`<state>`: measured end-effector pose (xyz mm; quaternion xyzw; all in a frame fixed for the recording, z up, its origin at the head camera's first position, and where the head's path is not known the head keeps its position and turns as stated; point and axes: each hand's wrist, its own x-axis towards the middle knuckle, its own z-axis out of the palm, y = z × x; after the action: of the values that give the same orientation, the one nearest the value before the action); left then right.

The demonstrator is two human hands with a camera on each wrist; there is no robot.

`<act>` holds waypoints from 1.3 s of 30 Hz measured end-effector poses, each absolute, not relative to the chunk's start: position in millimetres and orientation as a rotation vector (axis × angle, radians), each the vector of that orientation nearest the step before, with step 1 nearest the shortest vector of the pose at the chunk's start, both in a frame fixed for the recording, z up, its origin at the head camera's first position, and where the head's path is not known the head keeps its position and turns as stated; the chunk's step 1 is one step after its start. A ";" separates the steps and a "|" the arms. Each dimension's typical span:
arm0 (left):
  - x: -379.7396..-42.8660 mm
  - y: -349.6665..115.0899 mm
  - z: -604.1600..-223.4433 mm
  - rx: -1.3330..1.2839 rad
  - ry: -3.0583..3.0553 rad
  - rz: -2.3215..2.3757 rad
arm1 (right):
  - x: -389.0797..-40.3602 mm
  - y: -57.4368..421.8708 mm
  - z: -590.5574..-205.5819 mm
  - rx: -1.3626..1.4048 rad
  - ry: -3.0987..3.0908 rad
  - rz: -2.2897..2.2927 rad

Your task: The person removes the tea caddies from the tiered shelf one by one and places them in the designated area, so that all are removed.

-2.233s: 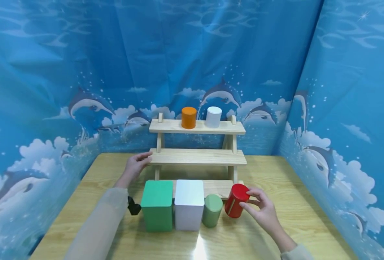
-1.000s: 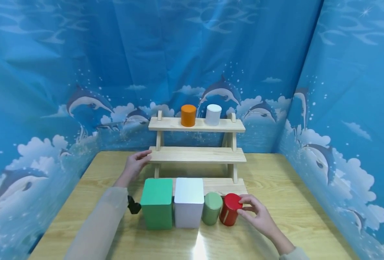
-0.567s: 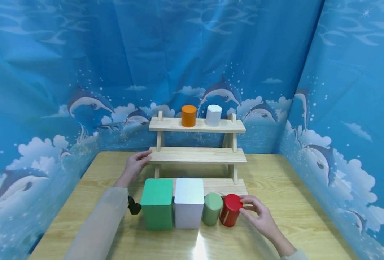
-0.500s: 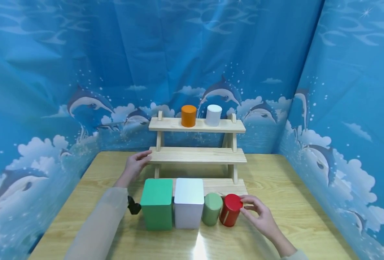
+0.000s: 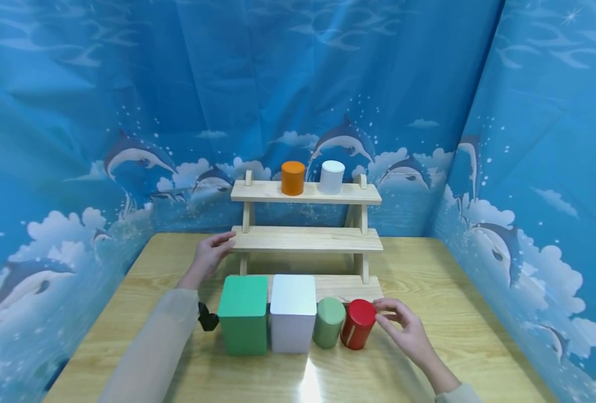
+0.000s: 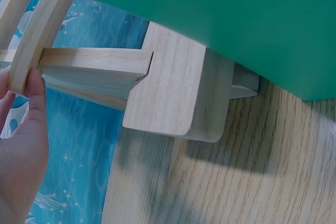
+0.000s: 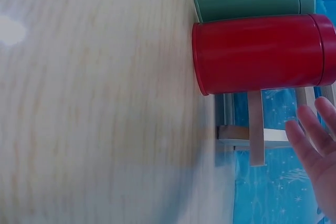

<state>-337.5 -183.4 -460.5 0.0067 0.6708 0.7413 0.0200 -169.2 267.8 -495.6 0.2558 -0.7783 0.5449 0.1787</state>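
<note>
My left hand (image 5: pixel 208 258) pinches the left end of the middle board of a three-tier wooden display stand (image 5: pixel 305 239); the left wrist view shows thumb and fingers on the board's end. On the table, a red lidded canister (image 5: pixel 358 324) stands upright beside a pale green canister (image 5: pixel 329 323). My right hand (image 5: pixel 408 333) is just right of the red canister, fingers spread and relaxed. In the right wrist view a gap shows between those fingertips and the red canister (image 7: pixel 260 55). Left of the canisters stand a white box (image 5: pixel 293 316) and a green box (image 5: pixel 243 318).
An orange canister (image 5: pixel 293 179) and a white canister (image 5: pixel 331 178) stand on the top board. The boxes and canisters form a row before the stand, partly hiding its lowest board. Blue dolphin-print curtains (image 5: pixel 298 84) enclose the wooden table (image 5: pixel 429 280) behind and at both sides.
The red canister, tilted in my right hand earlier, came left and down to stand beside the green one. My right fingers have since let go of it. The left hand kept its place.
</note>
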 end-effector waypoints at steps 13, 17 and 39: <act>-337.4 -184.0 -462.2 0.041 2.103 2.287 | -167.8 254.6 -457.4 0.664 -2.242 1.462; -338.1 -183.9 -463.8 0.048 2.098 2.291 | -171.2 251.8 -449.6 0.654 -2.245 1.436; -337.6 -183.3 -462.8 0.058 2.105 2.301 | -220.0 249.2 -436.0 0.684 -2.089 1.753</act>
<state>-337.6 -183.3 -462.8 0.0185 0.6747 0.7378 0.0112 -220.0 249.2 -436.0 0.2401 -0.7329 0.6150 0.1640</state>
